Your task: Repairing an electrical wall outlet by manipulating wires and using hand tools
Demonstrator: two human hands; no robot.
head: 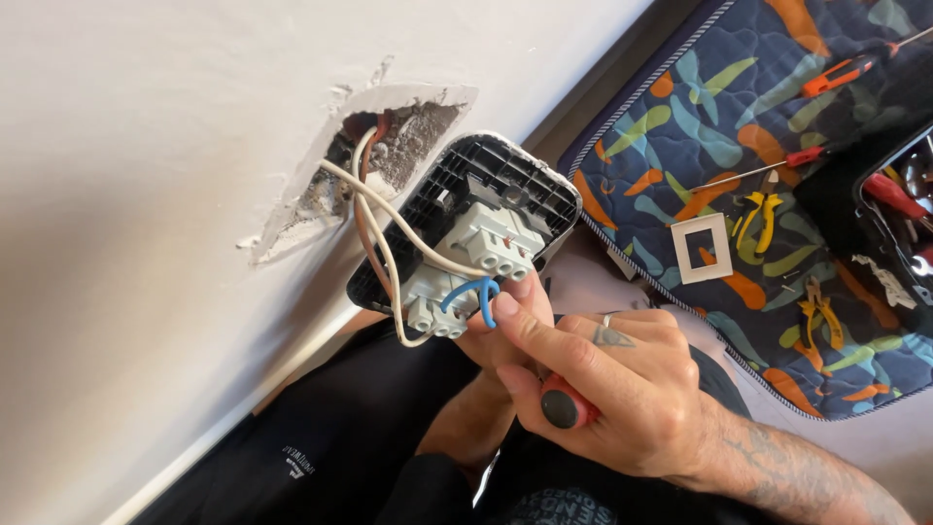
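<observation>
Head view, switch unit: switch module [466, 248] pulled out of the wall, hanging on its wires just below the wall hole [374, 146], back side up, grey terminal blocks exposed.
Head view, wiring: white and brown wires [374, 219] run from the hole to the terminals; short blue jumper [476, 297] loops between the two blocks, both ends seemingly seated.
Head view, left hand: left hand [505, 335] mostly hidden behind the right; grip props the unit from below, fingertips against the lower terminal block; exact closure cannot be told.
Head view, right hand: right hand [612, 389] with grip wrapped tight around a screwdriver [566, 403], only the red-and-black butt showing; thumb stretched forward onto the blue jumper.
Head view, progress: judged mid-way — unit out of the wall and wires connected; seemingly left: tucking wires in, fixing the unit back, fitting the white frame [702, 249], which lies apart.
Head view, wall: white plaster, broken raggedly around the hole, rough masonry inside.
Head view, floor covering: dark blue quilted mat [680, 117] with orange and teal shapes, laid along the wall.
Head view, tools on mat: orange-handled screwdriver [846, 70], red-handled screwdriver [768, 165], yellow-handled pliers [756, 216], second yellow pair [821, 316], black tool case [899, 204] at the right edge.
Head view, room: low position against the wall, dark trousers in the foreground.
</observation>
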